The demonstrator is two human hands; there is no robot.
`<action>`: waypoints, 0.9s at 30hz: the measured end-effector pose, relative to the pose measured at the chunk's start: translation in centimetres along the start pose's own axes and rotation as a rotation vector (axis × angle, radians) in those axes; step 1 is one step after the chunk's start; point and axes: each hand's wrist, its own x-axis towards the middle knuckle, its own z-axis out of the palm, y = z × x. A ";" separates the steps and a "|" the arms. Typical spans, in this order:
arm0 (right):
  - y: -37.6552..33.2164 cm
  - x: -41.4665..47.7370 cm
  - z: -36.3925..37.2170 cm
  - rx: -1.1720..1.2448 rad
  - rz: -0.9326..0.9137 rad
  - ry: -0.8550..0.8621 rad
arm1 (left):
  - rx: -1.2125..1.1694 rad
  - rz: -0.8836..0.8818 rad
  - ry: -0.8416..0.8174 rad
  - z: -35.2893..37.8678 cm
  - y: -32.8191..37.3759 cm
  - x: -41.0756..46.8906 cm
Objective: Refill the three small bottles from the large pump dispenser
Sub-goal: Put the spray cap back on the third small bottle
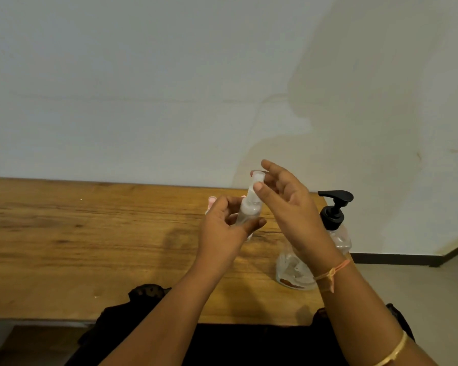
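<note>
My left hand (pixel 229 228) grips the body of a small clear bottle (pixel 247 210), held tilted above the wooden table (pixel 90 233). My right hand (pixel 283 196) pinches the bottle's clear cap (pixel 258 178) between thumb and fingers at the top end. The large pump dispenser (pixel 333 212), clear with a black pump head, stands on the table at the right, partly hidden behind my right wrist. A pink-capped small bottle (pixel 211 201) peeks out behind my left hand. Any third small bottle is hidden from view.
The table's right edge lies just past the dispenser, with grey floor (pixel 421 299) beyond. A pale wall (pixel 169 88) rises directly behind the table. Dark clothing (pixel 249 344) covers the near edge below my arms.
</note>
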 end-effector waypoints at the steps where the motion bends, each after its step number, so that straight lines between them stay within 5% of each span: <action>1: -0.1 0.0 -0.2 0.022 -0.009 -0.034 | -0.007 -0.001 -0.003 -0.1 0.0 0.0; 7: 0.3 0.3 -0.2 -0.050 -0.036 -0.064 | -0.058 -0.001 -0.002 -0.2 -0.1 -0.1; 16: 0.6 0.2 1.3 -0.318 -0.060 0.127 | -0.072 -0.012 -0.006 0.0 0.3 -0.4; 23: -0.3 0.2 0.0 0.040 0.049 -0.154 | -0.059 -0.028 -0.035 0.0 0.6 -0.3; 27: 0.1 0.6 0.0 0.059 0.022 -0.073 | -0.048 0.001 -0.031 0.0 0.3 -0.4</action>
